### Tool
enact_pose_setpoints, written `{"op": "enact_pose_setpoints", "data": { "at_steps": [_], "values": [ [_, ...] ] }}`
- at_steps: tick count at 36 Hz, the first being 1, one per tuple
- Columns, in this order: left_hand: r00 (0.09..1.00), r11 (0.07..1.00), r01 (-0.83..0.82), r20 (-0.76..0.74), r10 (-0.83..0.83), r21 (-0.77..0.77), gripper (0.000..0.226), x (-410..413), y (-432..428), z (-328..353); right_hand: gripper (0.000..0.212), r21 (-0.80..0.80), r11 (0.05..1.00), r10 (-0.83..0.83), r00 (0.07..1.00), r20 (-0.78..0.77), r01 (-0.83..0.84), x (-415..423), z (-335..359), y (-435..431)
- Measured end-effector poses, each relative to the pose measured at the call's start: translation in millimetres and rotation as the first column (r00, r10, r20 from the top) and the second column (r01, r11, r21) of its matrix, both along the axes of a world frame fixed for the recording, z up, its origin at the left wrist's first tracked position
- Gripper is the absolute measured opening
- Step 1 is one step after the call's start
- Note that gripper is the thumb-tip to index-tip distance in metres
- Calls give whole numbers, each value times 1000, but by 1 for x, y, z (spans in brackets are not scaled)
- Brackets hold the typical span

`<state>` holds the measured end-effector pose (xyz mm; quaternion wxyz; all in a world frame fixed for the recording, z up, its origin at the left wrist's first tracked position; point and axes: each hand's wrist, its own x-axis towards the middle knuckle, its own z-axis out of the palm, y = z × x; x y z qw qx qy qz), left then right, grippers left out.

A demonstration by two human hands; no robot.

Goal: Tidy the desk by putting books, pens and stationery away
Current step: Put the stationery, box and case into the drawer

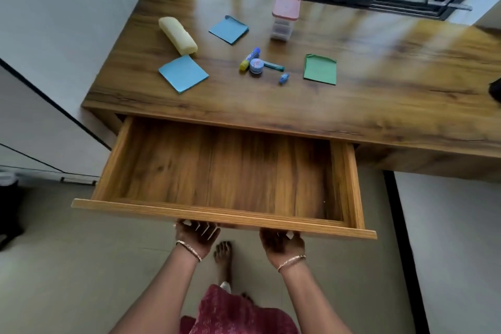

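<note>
Left hand (196,236) and right hand (282,243) grip the front edge of the pulled-out drawer (217,213), fingers curled under. On the surface (379,106) beyond: glue stick (250,58), green note pad (320,69), yellow pouch (177,35), pink-lidded container (284,17).

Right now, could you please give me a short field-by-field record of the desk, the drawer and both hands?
drawer: pulled out below the desk edge, wooden floor showing
left hand: fingers curled under the drawer front
right hand: same grip, further right
desk: carries all the stationery
pads: blue pad, second blue pad, green pad, lying apart
centre cluster: glue stick, tape roll, pen, small blue item
others: yellow pouch at left, pink-lidded container at the back
</note>
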<state>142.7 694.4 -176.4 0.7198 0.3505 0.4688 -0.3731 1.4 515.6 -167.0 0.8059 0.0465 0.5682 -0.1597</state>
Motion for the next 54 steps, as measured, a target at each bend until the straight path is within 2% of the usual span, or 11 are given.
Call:
{"op": "enact_pose_setpoints", "data": {
  "at_steps": [8,12,16,19,21,27,33,38,43,48,54],
  "values": [
    [999,999,17,-35,-15,50,33,-30,18,17,34,102,993,51,999,17,-52,-35,14,14],
    [953,923,297,-9,-304,244,36,-53,9,66,20,-14,942,331,937,-111,-334,-47,47,24],
    [769,752,589,80,-634,297,26,-82,0,123,28,-218,624,720,661,-213,-750,-62,108,40],
    [590,636,694,238,-771,337,27,-88,-12,164,21,-386,368,838,482,-257,-846,-68,155,37],
    [493,608,698,361,-791,379,28,-84,-22,187,15,-501,241,854,427,-298,-831,-67,181,29],
    [323,611,538,527,-786,581,23,-35,-56,221,12,-672,-67,709,438,-552,-738,-36,223,-15],
    [219,563,342,519,-826,752,14,53,-110,227,5,-734,-114,456,621,-637,-669,35,222,-94],
    [141,477,211,456,-879,853,9,138,-154,209,11,-735,-38,314,690,-652,-677,106,216,-157],
    [29,319,50,318,-948,946,17,186,-193,215,9,-625,-131,177,602,-779,-770,165,201,-204],
    [-54,213,11,213,-976,977,28,232,-230,201,14,-434,-365,41,452,-891,-824,228,211,-211],
    [-157,155,-17,150,-976,988,41,264,-257,173,25,-299,-523,43,326,-944,-798,294,183,-221]
  ]
}}
